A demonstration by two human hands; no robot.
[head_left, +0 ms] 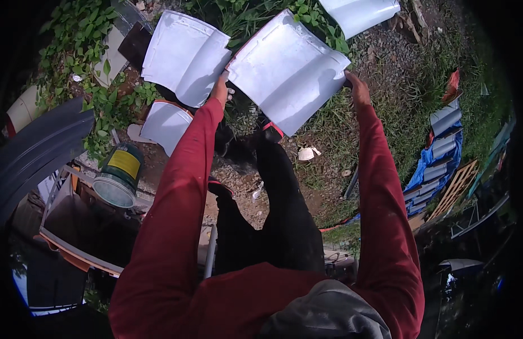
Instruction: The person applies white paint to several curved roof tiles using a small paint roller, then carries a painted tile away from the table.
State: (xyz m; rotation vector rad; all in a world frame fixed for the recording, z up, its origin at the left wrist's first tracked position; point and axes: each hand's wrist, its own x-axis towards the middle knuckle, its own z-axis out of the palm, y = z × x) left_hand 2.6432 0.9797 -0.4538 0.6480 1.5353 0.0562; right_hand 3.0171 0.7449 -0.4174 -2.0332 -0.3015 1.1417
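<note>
Between my hands is a pale grey roof tile [292,70], tilted, with a flat pan and a raised curved roll along one side. My left hand [221,90] is closed on its left edge, some fingertips showing below. My right hand [357,88] grips the opposite corner, thumb along the edge; its other fingers are hidden behind the tile. Just left of it, another pale roof tile [185,53] lies close to my left hand. Part of a further tile [165,124] shows below that one, beside my left forearm.
One more pale tile [363,14] lies at the far edge. A green bucket with a yellow label [119,174] stands at left, near a dark curved sheet [41,152]. Tiles on blue tarp [439,161] and a wooden pallet [453,189] are at right. Grass and gravel surround my feet.
</note>
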